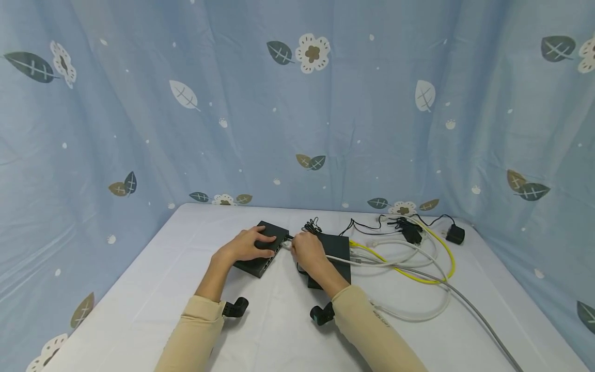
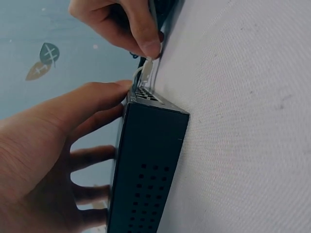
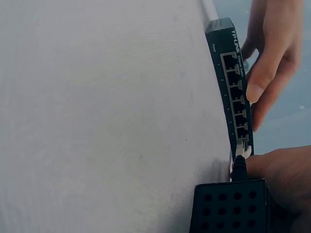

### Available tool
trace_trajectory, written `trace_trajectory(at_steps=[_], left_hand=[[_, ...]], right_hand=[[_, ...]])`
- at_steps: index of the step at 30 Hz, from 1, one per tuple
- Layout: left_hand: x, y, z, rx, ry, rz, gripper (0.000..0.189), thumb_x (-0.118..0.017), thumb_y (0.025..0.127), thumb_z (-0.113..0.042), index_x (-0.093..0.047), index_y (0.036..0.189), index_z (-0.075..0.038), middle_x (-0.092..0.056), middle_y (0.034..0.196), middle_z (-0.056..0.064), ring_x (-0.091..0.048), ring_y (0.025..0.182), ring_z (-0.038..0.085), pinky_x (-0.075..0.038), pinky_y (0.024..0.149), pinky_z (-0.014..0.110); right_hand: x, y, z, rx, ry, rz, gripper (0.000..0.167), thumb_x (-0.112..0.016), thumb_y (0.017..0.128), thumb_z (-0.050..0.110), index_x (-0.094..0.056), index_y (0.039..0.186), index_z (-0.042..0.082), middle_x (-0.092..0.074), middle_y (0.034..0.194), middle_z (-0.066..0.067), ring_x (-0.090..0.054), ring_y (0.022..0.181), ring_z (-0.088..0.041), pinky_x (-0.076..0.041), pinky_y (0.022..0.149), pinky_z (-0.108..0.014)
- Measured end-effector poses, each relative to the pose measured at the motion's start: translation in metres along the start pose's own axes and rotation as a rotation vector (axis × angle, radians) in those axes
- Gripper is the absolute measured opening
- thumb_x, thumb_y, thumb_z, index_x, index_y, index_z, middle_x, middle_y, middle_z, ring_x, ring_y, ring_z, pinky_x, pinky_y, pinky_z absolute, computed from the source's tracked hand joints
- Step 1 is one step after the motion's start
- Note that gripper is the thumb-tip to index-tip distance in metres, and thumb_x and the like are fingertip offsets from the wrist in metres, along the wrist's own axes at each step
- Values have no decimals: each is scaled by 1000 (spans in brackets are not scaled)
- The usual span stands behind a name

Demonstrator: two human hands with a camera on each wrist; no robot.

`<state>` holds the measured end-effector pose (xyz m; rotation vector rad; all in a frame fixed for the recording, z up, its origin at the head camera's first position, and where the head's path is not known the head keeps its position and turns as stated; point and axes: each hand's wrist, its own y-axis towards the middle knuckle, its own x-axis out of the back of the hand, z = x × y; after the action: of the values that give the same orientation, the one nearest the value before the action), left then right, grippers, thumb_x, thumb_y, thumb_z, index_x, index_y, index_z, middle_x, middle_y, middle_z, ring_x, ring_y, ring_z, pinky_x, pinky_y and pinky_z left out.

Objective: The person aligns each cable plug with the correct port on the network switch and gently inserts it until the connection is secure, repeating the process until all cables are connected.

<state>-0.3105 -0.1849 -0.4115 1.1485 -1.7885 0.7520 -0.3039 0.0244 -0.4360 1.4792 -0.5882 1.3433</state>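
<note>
My left hand [image 1: 245, 245] rests on a black TP-Link network switch [image 3: 224, 36], its fingers extended across the top and the thumb near the port edge. The switch lies turned at an angle on the table, with a row of ports [image 3: 237, 97] facing my right hand. At the far end of that row, my right hand [image 1: 309, 250] pinches a white network cable [image 2: 146, 70] by its plug end. A clear plug with a dark boot [image 3: 239, 170] shows at the last port; how deep it sits cannot be told. Beneath my right forearm lies a second black box [image 1: 337, 248].
Yellow [image 1: 453, 261], white and grey cables [image 1: 483, 315] loop over the right side of the white table [image 1: 153, 305]. Black adapters [image 1: 455, 234] with thin cords lie at the back right. A blue patterned curtain [image 1: 232, 93] hangs behind the table.
</note>
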Motion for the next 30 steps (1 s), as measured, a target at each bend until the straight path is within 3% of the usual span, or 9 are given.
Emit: trace_trajectory(at_steps=[8, 26, 30], left_hand=[[-1, 1, 2, -7, 2, 5, 54, -71, 88, -43, -61, 136, -21, -33, 157, 22, -32, 139, 55, -37, 107, 62], [1, 0, -4, 5, 16, 10, 53, -72, 88, -40, -61, 135, -20, -33, 157, 22, -32, 139, 54, -35, 109, 63], [1, 1, -4, -2, 21, 12, 53, -72, 88, -39, -61, 135, -19, -33, 156, 23, -32, 139, 55, -34, 109, 64]], right_hand=[[-3, -2, -3, 48, 0, -60, 21, -71, 90, 13, -75, 70, 10, -70, 69, -2, -66, 66, -15, -55, 61, -29], [-6, -2, -4, 67, -6, -103, 17, -72, 88, 11, -76, 72, 10, -68, 69, -2, -66, 69, -16, -56, 63, -30], [-8, -2, -3, 51, -13, -77, 15, -72, 89, 13, -76, 75, 10, -68, 72, -2, -66, 72, -17, -57, 64, -29]])
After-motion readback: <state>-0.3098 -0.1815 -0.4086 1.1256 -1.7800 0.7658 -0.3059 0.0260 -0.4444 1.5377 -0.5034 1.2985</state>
